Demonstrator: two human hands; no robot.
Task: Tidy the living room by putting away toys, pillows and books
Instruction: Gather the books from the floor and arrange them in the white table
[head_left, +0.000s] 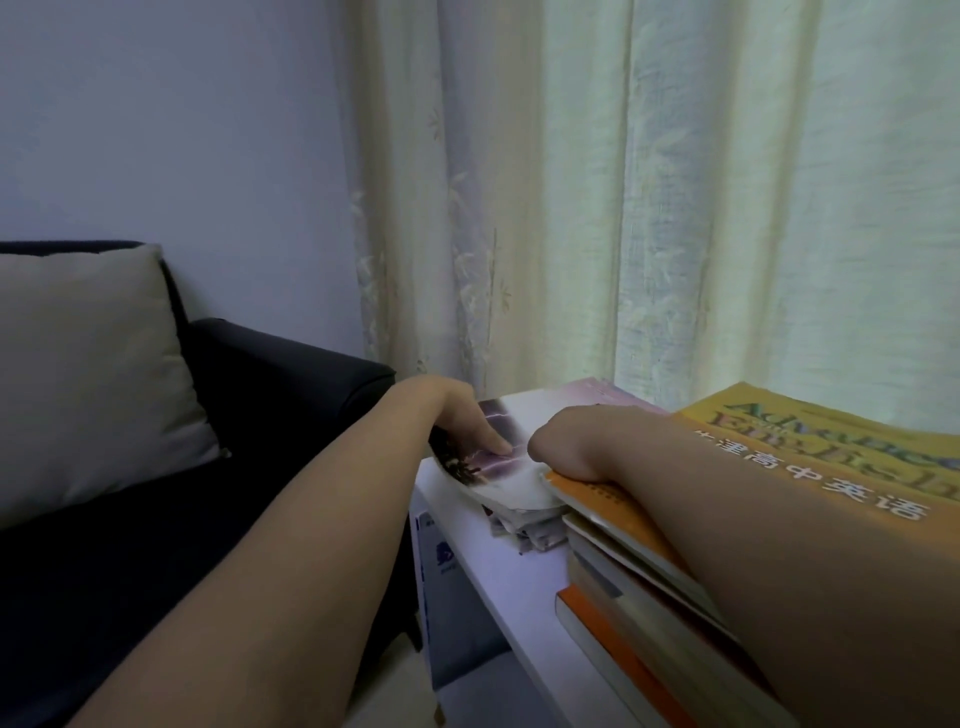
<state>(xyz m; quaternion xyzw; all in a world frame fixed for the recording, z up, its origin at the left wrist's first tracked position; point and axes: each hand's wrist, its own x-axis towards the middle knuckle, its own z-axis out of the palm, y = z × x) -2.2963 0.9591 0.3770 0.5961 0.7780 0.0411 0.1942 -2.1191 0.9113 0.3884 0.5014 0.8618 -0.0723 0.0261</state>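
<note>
Left hand (470, 426): gripped the near left edge of a magazine (524, 457) with a lightning picture on its cover, thumb flat on top, fingers curled under and out of sight. Magazine: lay on a smaller heap of papers at the far end of a white shelf top (498, 577), just beside the curtain (623, 208). Right hand (563, 444): rested knuckles-up on an orange book (613, 512) topping a stack of books (639, 613), fingers bent downward at the stack's far edge; whether gripping or only pressing, impossible to tell. Yellow dictionary (841, 457): lay just right of the right forearm, touching it. Beige pillow (88, 374): propped upright in the corner of a dark sofa (270, 395), left of the shelf.
</note>
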